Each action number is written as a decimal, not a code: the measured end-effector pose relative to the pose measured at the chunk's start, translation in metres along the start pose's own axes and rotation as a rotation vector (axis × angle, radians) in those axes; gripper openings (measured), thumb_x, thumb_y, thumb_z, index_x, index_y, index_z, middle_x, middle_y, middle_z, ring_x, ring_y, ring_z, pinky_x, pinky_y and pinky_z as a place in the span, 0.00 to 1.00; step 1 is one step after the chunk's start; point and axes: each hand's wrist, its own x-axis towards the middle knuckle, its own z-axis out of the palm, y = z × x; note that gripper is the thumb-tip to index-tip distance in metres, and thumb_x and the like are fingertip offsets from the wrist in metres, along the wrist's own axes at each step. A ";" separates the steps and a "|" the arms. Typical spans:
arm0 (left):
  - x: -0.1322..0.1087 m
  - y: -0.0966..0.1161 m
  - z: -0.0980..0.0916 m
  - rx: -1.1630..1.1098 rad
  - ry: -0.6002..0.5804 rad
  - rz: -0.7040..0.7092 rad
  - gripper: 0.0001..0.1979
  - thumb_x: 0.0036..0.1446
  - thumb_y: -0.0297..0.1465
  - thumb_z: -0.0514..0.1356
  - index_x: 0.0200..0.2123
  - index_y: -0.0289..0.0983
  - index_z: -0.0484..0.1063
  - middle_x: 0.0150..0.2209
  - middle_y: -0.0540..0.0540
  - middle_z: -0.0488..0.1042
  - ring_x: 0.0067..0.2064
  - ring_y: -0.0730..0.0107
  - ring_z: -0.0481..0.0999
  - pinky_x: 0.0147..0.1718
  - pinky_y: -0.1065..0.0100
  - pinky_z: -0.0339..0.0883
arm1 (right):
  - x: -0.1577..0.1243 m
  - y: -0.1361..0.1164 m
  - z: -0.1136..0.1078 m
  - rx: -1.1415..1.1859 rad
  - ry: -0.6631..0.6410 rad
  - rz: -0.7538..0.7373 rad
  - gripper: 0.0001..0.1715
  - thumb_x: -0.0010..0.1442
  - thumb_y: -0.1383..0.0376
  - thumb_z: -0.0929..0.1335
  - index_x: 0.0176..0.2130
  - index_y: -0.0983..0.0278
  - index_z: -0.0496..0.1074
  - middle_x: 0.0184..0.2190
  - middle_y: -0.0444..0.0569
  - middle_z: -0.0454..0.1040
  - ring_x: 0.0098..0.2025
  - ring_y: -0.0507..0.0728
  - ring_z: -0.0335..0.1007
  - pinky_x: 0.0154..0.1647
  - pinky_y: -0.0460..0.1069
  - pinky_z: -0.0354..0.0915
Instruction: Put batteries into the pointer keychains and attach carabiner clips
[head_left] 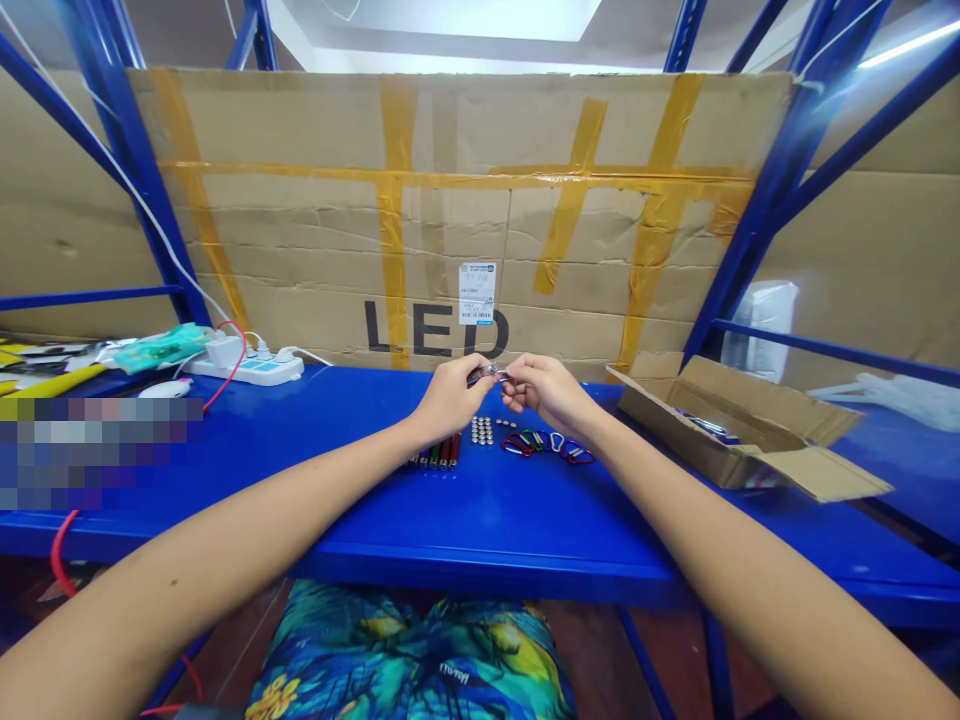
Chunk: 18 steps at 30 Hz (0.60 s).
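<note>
Head view: two forearms reach forward over a blue tabletop (525, 515), the hands meeting near its far edge.
Left hand (448, 392): fingers grasping a slim metal piece (486, 373) between thumb and fingertips.
Right hand (551, 388): thumb and forefinger pinching at the right end of the same piece.
Metal piece: held between the two hands, raised above the tabletop; too small for its exact form to be told.
Tubes (444, 452): lying side by side, some red, at least one green; partly covered by the left forearm.
Discs (482, 432): silver, in close rows just right of the tubes, with a few more beside them.
Clips (553, 442): red, green and blue, strung in a line between the discs and the right forearm.
Box (675, 432): cardboard, flaps spread, right of the right forearm, with small items inside.
Power strip (262, 370): white, at the far left, plugs seated in it.
Cardboard sheet (300, 230): upright behind the tabletop, taped in orange-brown, printed "LED", bearing a white label (477, 293).
Frame (739, 265): blue posts at either side.
</note>
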 end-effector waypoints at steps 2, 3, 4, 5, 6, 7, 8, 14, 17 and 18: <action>0.000 0.000 0.001 -0.002 0.012 0.000 0.06 0.59 0.30 0.57 0.30 0.36 0.68 0.28 0.51 0.71 0.31 0.72 0.66 0.32 0.70 0.57 | 0.000 0.000 -0.001 -0.014 0.014 0.001 0.08 0.55 0.67 0.67 0.28 0.63 0.62 0.22 0.47 0.69 0.25 0.53 0.69 0.21 0.47 0.57; -0.001 0.000 0.002 -0.003 0.015 0.000 0.06 0.59 0.30 0.57 0.30 0.36 0.68 0.28 0.51 0.71 0.30 0.73 0.65 0.32 0.70 0.57 | 0.000 0.000 -0.001 -0.018 0.018 0.001 0.08 0.54 0.66 0.68 0.28 0.63 0.62 0.23 0.48 0.70 0.24 0.53 0.69 0.20 0.46 0.56; -0.001 0.000 0.002 -0.005 0.017 0.001 0.06 0.59 0.30 0.57 0.29 0.36 0.68 0.27 0.51 0.71 0.30 0.73 0.65 0.32 0.70 0.57 | 0.000 -0.001 -0.001 -0.024 0.021 0.002 0.09 0.54 0.66 0.68 0.28 0.63 0.62 0.22 0.47 0.70 0.23 0.52 0.68 0.20 0.46 0.55; -0.001 0.000 0.002 -0.006 0.020 0.002 0.06 0.59 0.30 0.57 0.29 0.36 0.67 0.27 0.51 0.70 0.30 0.73 0.65 0.32 0.70 0.57 | 0.000 -0.002 -0.001 -0.031 0.026 0.003 0.10 0.53 0.65 0.69 0.28 0.62 0.62 0.21 0.46 0.69 0.22 0.51 0.66 0.19 0.45 0.54; -0.001 0.000 0.002 -0.006 0.023 0.003 0.06 0.59 0.30 0.57 0.29 0.36 0.67 0.27 0.52 0.70 0.30 0.73 0.64 0.32 0.70 0.57 | 0.000 -0.002 -0.001 -0.041 0.030 0.002 0.10 0.53 0.65 0.69 0.28 0.62 0.61 0.20 0.44 0.68 0.21 0.50 0.64 0.18 0.45 0.52; -0.002 0.001 0.002 -0.006 0.026 0.004 0.06 0.59 0.30 0.57 0.29 0.36 0.67 0.27 0.52 0.70 0.29 0.74 0.64 0.32 0.70 0.57 | 0.000 -0.002 -0.001 -0.055 0.037 -0.005 0.10 0.52 0.65 0.69 0.28 0.62 0.61 0.19 0.43 0.67 0.19 0.49 0.62 0.18 0.45 0.51; -0.002 0.001 0.003 -0.005 0.028 0.005 0.06 0.59 0.30 0.57 0.29 0.36 0.67 0.26 0.52 0.70 0.29 0.74 0.64 0.31 0.70 0.57 | 0.000 -0.002 -0.002 -0.081 0.046 -0.021 0.10 0.52 0.66 0.68 0.28 0.61 0.60 0.18 0.41 0.66 0.18 0.48 0.59 0.18 0.45 0.50; -0.003 -0.003 0.004 -0.012 -0.010 0.034 0.06 0.59 0.30 0.57 0.30 0.36 0.67 0.26 0.51 0.69 0.30 0.73 0.65 0.32 0.69 0.57 | 0.002 0.005 -0.004 -0.531 0.082 -0.305 0.07 0.55 0.67 0.65 0.28 0.61 0.60 0.16 0.38 0.60 0.19 0.49 0.52 0.22 0.46 0.50; -0.002 -0.007 0.005 0.005 -0.031 0.062 0.06 0.60 0.30 0.56 0.30 0.36 0.68 0.27 0.50 0.71 0.31 0.71 0.67 0.33 0.68 0.58 | 0.002 0.007 -0.004 -0.784 0.119 -0.445 0.07 0.55 0.67 0.64 0.27 0.61 0.59 0.19 0.39 0.60 0.22 0.50 0.53 0.25 0.47 0.50; -0.002 -0.008 0.005 0.013 -0.039 0.066 0.06 0.60 0.30 0.56 0.31 0.36 0.68 0.27 0.50 0.71 0.31 0.71 0.67 0.33 0.68 0.58 | 0.002 0.007 -0.005 -0.842 0.119 -0.469 0.07 0.55 0.68 0.63 0.27 0.61 0.58 0.19 0.39 0.60 0.23 0.50 0.53 0.26 0.47 0.49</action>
